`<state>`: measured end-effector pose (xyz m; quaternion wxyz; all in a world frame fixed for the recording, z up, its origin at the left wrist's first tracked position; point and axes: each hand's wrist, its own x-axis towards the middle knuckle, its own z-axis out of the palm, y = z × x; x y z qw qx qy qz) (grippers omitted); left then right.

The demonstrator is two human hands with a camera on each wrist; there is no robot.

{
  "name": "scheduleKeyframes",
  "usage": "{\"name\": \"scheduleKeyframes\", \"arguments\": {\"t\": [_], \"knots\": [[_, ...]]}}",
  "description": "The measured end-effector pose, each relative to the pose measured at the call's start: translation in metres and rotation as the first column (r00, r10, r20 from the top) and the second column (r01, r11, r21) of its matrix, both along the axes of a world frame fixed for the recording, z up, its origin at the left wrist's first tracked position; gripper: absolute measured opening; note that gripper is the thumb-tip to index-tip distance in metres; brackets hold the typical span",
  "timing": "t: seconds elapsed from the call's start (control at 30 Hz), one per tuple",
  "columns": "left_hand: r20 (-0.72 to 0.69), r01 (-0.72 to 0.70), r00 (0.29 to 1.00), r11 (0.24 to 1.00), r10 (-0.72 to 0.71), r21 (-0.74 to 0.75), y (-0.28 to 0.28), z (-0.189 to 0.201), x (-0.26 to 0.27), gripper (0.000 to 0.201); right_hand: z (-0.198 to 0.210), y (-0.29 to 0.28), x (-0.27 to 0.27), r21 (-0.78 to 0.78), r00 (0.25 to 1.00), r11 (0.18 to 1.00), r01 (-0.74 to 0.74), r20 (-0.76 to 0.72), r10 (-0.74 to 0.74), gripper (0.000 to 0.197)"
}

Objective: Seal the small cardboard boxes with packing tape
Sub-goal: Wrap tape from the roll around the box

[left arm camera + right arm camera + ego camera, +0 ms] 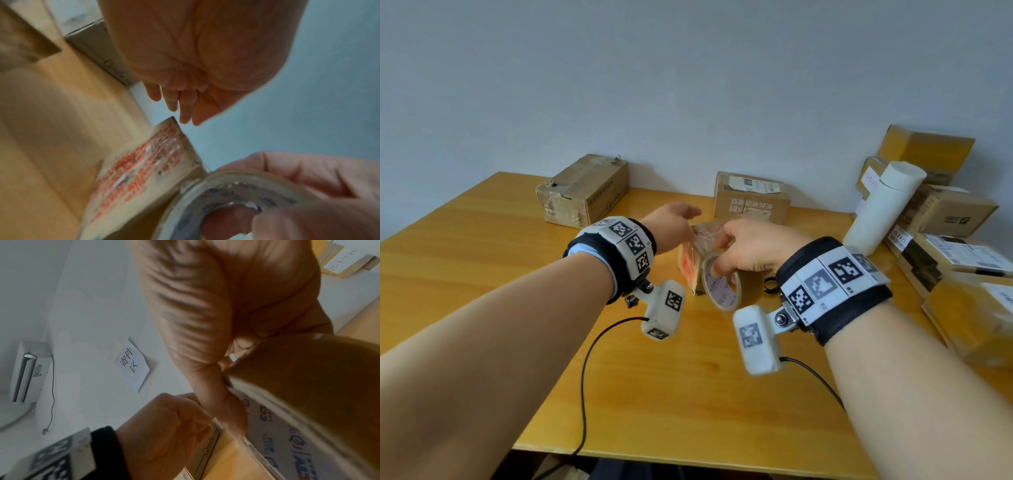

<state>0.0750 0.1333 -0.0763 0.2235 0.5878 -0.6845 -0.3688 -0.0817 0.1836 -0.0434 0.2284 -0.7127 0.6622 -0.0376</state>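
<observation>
A small cardboard box [689, 265] with red print stands on the wooden table [482, 274], with clear tape on its top. My right hand [743, 250] grips a roll of clear packing tape [720, 286], the thumb inside the core, and holds it against the box's near right corner. In the left wrist view the roll [236, 191] touches the box [144, 170]. My left hand [674, 222] is over the far left side of the box. Its fingers [185, 104] point down, straight, just above the box's top edge and hold nothing.
Larger taped boxes stand at the back left [582, 192] and back middle [751, 198]. A pile of boxes [945, 219] and a white tube [883, 209] fill the right side. A small black ring [768, 284] lies right of the roll. Camera cables hang over the front edge.
</observation>
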Motion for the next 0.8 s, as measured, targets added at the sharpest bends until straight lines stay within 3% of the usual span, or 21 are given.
{"name": "scheduleKeyframes", "arguments": {"t": [0.07, 0.17, 0.27, 0.37, 0.47, 0.57, 0.63, 0.73, 0.8], "knots": [[0.183, 0.153, 0.972, 0.988, -0.15, -0.001, 0.009, 0.0, 0.002, 0.072, 0.001, 0.001, 0.001, -0.001, 1.0, 1.0, -0.004, 0.0, 0.004, 0.035], [0.466, 0.295, 0.844, 0.955, -0.267, 0.013, 0.015, -0.009, 0.003, 0.094, 0.002, 0.003, 0.002, -0.012, 0.999, 1.0, -0.027, -0.02, 0.027, 0.027], [0.678, 0.401, 0.685, 0.915, -0.265, -0.048, 0.012, -0.019, 0.0, 0.109, 0.003, 0.005, 0.002, -0.027, 0.999, 0.999, -0.036, -0.036, 0.035, 0.022], [0.752, 0.449, 0.624, 0.885, -0.213, -0.122, 0.006, -0.02, -0.003, 0.107, 0.005, 0.007, 0.005, -0.028, 0.996, 0.998, -0.052, -0.068, 0.05, 0.02], [0.739, 0.482, 0.636, 0.862, -0.221, -0.157, 0.004, -0.023, -0.003, 0.107, 0.006, 0.007, 0.006, -0.018, 0.995, 0.998, -0.062, -0.075, 0.06, 0.022], [0.677, 0.473, 0.682, 0.873, -0.278, -0.118, 0.002, -0.027, -0.002, 0.117, 0.006, 0.007, 0.004, -0.016, 0.995, 0.998, -0.06, -0.08, 0.059, 0.04], [0.679, 0.46, 0.676, 0.884, -0.287, -0.084, -0.001, -0.026, -0.003, 0.118, 0.002, 0.005, 0.004, 0.007, 0.998, 0.999, -0.049, -0.041, 0.049, 0.047], [0.69, 0.434, 0.673, 0.898, -0.265, -0.078, -0.003, -0.023, -0.007, 0.114, -0.006, 0.001, 0.005, -0.019, 0.974, 0.994, 0.107, 0.204, -0.101, 0.053], [0.677, 0.413, 0.694, 0.906, -0.245, -0.095, -0.003, -0.024, -0.008, 0.112, -0.014, -0.005, 0.0, -0.045, 0.908, 0.966, 0.256, 0.353, -0.225, 0.042]]}}
